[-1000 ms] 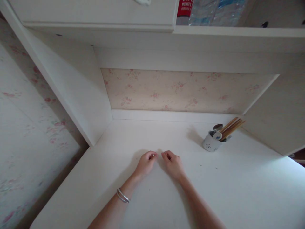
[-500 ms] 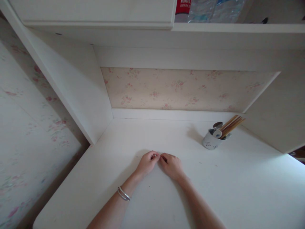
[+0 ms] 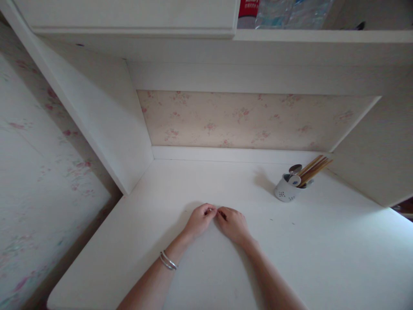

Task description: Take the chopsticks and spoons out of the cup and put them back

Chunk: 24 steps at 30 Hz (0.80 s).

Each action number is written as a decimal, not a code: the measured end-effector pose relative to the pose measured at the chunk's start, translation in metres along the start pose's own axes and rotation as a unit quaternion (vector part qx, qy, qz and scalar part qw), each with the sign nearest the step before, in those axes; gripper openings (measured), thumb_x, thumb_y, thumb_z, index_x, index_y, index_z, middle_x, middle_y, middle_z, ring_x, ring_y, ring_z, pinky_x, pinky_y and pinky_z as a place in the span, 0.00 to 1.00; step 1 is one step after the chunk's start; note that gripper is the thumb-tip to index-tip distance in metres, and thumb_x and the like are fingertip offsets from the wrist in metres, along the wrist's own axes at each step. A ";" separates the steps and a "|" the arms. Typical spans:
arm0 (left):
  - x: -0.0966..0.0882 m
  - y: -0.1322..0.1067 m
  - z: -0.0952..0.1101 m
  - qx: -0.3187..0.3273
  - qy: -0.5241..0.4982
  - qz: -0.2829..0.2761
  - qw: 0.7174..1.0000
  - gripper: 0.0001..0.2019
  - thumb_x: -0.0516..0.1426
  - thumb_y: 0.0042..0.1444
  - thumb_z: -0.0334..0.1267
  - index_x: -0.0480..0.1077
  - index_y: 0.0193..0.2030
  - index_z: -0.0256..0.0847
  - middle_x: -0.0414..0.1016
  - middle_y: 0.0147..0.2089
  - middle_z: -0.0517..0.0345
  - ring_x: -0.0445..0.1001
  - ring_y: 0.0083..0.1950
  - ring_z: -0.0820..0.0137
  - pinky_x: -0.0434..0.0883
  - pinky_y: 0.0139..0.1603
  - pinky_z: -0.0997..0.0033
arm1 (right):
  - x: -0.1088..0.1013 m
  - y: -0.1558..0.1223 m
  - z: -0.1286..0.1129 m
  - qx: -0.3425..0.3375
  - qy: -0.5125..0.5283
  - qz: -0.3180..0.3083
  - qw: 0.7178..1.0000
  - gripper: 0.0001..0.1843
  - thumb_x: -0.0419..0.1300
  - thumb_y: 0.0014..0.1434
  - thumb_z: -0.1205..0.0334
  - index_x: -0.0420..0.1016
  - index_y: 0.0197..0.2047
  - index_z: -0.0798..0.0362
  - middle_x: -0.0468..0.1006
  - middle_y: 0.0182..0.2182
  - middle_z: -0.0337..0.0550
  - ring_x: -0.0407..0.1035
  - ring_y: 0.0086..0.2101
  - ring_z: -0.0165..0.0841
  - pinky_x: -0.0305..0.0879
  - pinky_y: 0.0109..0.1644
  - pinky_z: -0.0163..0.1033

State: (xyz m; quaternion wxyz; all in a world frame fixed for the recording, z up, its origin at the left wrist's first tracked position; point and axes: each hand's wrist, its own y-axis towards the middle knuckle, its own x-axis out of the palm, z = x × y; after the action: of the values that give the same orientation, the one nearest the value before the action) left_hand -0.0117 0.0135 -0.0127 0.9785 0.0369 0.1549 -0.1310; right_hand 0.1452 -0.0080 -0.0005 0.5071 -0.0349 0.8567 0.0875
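Observation:
My left hand [image 3: 200, 220] rests on the white desk [image 3: 206, 275], its fingers curled and the thumb pressed to the fingertips. Beside it lies my right hand [image 3: 232, 224], closed in the same way. The fingertips of both hands meet or nearly meet in the middle. If something small is pinched there, I cannot make it out. Two silver bangles [image 3: 168, 261] circle my left wrist. To the right and farther back stands a white holder [image 3: 285, 190] with spoons [image 3: 294, 169] and wooden chopsticks [image 3: 314, 169] in it, apart from my hands.
A white side panel [image 3: 97, 112] bounds the desk at the left, and another panel [image 3: 364, 155] at the right. Overhead runs a shelf [image 3: 309, 36] with clear plastic bottles [image 3: 290, 15] and a red-labelled item [image 3: 248, 8]. Small dark specks mark the desk.

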 end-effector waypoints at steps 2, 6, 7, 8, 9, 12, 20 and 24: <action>0.000 0.000 0.000 0.002 -0.004 0.001 1.000 0.15 0.54 0.57 0.46 0.76 0.41 0.38 0.79 0.39 0.53 0.75 0.41 0.66 0.68 0.44 0.71 | 0.000 0.000 0.000 0.004 0.020 0.003 1.000 0.13 0.51 0.64 0.59 0.78 0.38 0.46 0.82 0.35 0.41 0.73 0.35 0.34 0.56 0.36 0.34; 0.000 0.001 0.001 -0.013 -0.006 0.002 1.000 0.16 0.54 0.57 0.47 0.75 0.41 0.38 0.78 0.36 0.55 0.73 0.37 0.67 0.67 0.41 0.71 | 0.000 0.004 0.006 0.034 0.157 0.062 0.985 0.15 0.52 0.63 0.54 0.79 0.35 0.48 0.81 0.31 0.41 0.72 0.31 0.34 0.58 0.36 0.35; 0.000 0.000 0.002 -0.017 -0.004 0.001 1.000 0.16 0.54 0.57 0.48 0.75 0.41 0.38 0.77 0.34 0.56 0.72 0.36 0.68 0.66 0.39 0.71 | 0.000 0.006 0.010 0.062 0.211 0.096 0.971 0.16 0.54 0.61 0.51 0.79 0.34 0.49 0.80 0.28 0.41 0.71 0.30 0.34 0.59 0.35 0.36; -0.001 0.000 0.003 -0.021 -0.002 0.000 1.000 0.16 0.54 0.57 0.48 0.75 0.41 0.38 0.76 0.33 0.56 0.71 0.35 0.68 0.65 0.38 0.71 | -0.002 0.008 0.015 0.096 0.262 0.133 0.951 0.17 0.55 0.60 0.49 0.79 0.33 0.51 0.78 0.26 0.41 0.69 0.28 0.34 0.60 0.34 0.36; -0.001 -0.001 0.004 -0.023 -0.001 -0.001 1.000 0.16 0.54 0.57 0.47 0.75 0.41 0.37 0.76 0.32 0.57 0.71 0.34 0.69 0.65 0.38 0.71 | -0.004 0.011 0.021 0.131 0.302 0.169 0.929 0.18 0.56 0.58 0.46 0.78 0.33 0.52 0.76 0.24 0.41 0.68 0.27 0.34 0.60 0.32 0.36; -0.003 -0.003 0.009 -0.030 -0.003 -0.002 1.000 0.15 0.55 0.56 0.46 0.75 0.40 0.37 0.74 0.32 0.58 0.70 0.34 0.69 0.63 0.36 0.72 | -0.018 0.017 0.047 0.206 0.350 0.251 0.879 0.24 0.55 0.56 0.41 0.73 0.41 0.54 0.75 0.30 0.42 0.67 0.26 0.33 0.62 0.29 0.36; -0.003 -0.001 0.009 -0.028 -0.008 -0.009 1.000 0.15 0.54 0.57 0.46 0.75 0.40 0.37 0.72 0.30 0.59 0.67 0.32 0.71 0.61 0.34 0.72 | -0.078 0.006 0.134 0.400 0.237 0.406 0.787 0.55 0.68 0.41 0.38 0.53 0.64 0.58 0.61 0.59 0.63 0.64 0.53 0.49 0.61 0.56 0.51; -0.002 0.000 0.007 -0.029 -0.013 -0.010 0.999 0.15 0.54 0.57 0.46 0.75 0.40 0.36 0.70 0.29 0.59 0.66 0.31 0.71 0.60 0.32 0.72 | -0.094 0.010 0.159 0.395 0.169 0.388 0.816 0.61 0.69 0.39 0.38 0.48 0.66 0.63 0.53 0.63 0.73 0.49 0.62 0.59 0.51 0.62 0.57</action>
State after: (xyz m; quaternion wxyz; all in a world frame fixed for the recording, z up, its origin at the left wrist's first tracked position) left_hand -0.0118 0.0129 -0.0052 0.9797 0.0055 0.1458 -0.1371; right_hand 0.3259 0.0282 0.0082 0.2485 0.4891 0.8326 -0.0762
